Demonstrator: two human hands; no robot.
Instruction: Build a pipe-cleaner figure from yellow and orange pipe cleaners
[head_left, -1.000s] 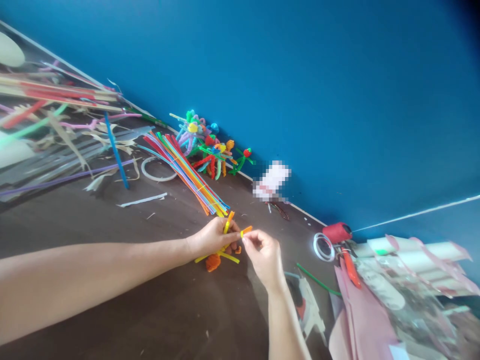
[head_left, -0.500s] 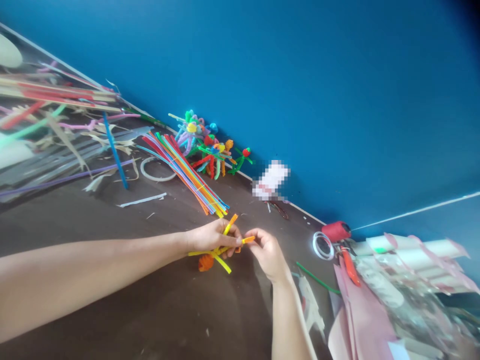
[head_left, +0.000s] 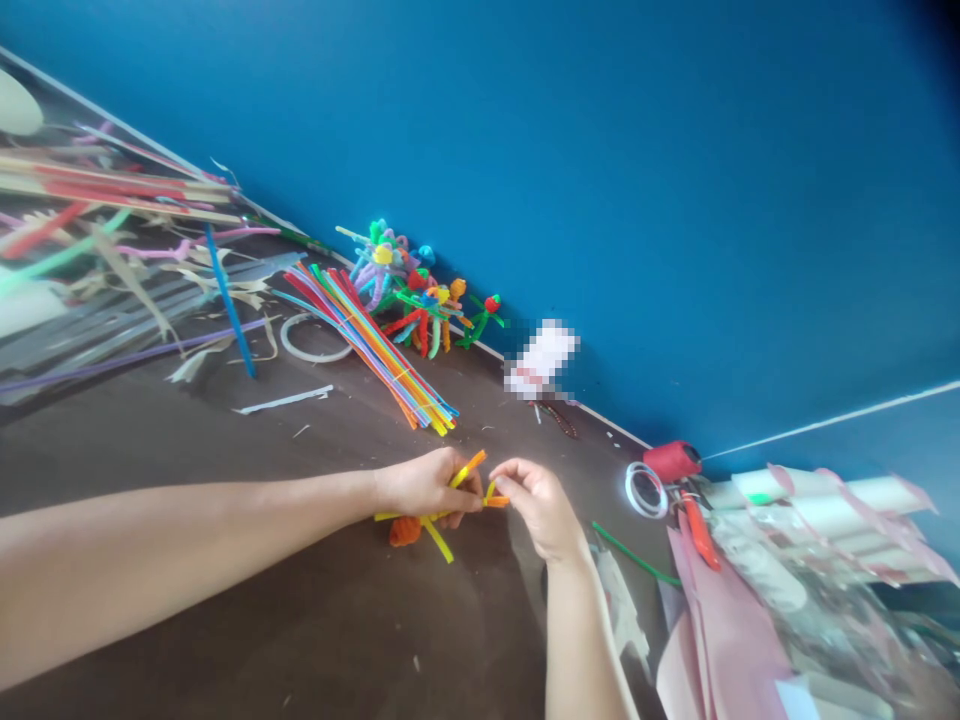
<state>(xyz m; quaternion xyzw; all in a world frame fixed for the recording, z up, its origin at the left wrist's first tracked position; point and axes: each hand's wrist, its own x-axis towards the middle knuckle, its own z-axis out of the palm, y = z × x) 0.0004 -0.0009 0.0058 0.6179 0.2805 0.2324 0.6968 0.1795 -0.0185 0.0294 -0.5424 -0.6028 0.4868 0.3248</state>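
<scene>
a: what's the left hand (head_left: 426, 484) doing?

b: it's clenched round a small pipe-cleaner bundle (head_left: 437, 539), with yellow strands poking out and an orange coil (head_left: 405, 531) below. the grip looks meant to keep the strands together and steady.

a: and the right hand (head_left: 541, 510)?

b: thumb and fingertips seem pinched on a short orange end (head_left: 497, 501) sticking out of the bundle. that pinch looks like fine control, while the left does the holding. the exact contact is hard to tell from here.

a: where's the bundle?

b: between the hands, just above the dark table (head_left: 262, 620), and just below a long pile of loose pipe cleaners (head_left: 367, 345). the pile lies angled along the blue wall (head_left: 600, 180), probably to keep spare lengths within reach.

a: anything in a container?

b: the nearest thing is a clear plastic bag (head_left: 787, 590) at the right, apparently with white rolls (head_left: 795, 493) in it. beside it are a pink sheet (head_left: 720, 640) and a red spool (head_left: 671, 462). finished pipe-cleaner figures (head_left: 420, 300) stand loose against the wall, perhaps set there out of the way.
</scene>
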